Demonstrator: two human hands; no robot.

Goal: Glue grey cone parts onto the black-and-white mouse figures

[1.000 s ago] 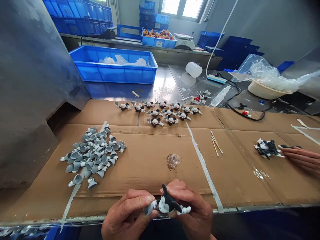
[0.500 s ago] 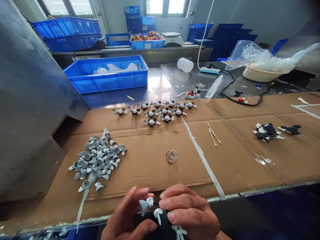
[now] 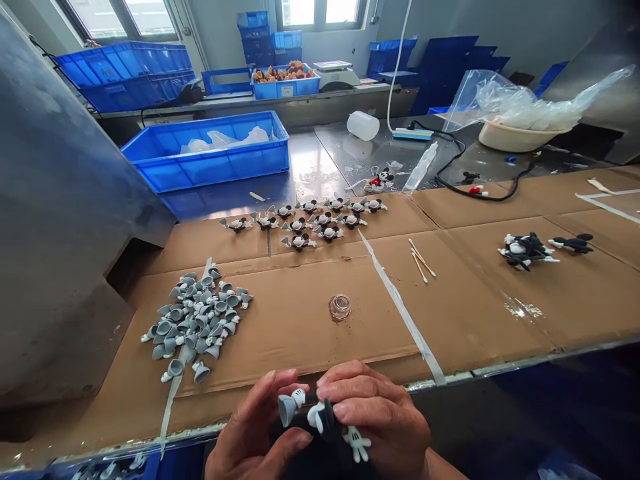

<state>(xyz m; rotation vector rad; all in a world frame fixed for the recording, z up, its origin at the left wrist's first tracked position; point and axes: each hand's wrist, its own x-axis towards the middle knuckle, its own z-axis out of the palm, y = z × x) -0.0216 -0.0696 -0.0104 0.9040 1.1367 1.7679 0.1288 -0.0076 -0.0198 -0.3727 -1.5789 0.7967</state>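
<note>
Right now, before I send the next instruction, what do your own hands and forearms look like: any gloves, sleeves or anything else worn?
They are bare human hands. The left hand and the right hand wear no gloves, and no ring, watch or tape shows on them. The fingernails are short. The right forearm is bare past the wrist, with no sleeve in view.

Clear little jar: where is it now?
In the head view, the clear jar stands mid-frame on the brown cardboard, just left of the white tape strip, with the cotton swabs beyond that strip.
</note>
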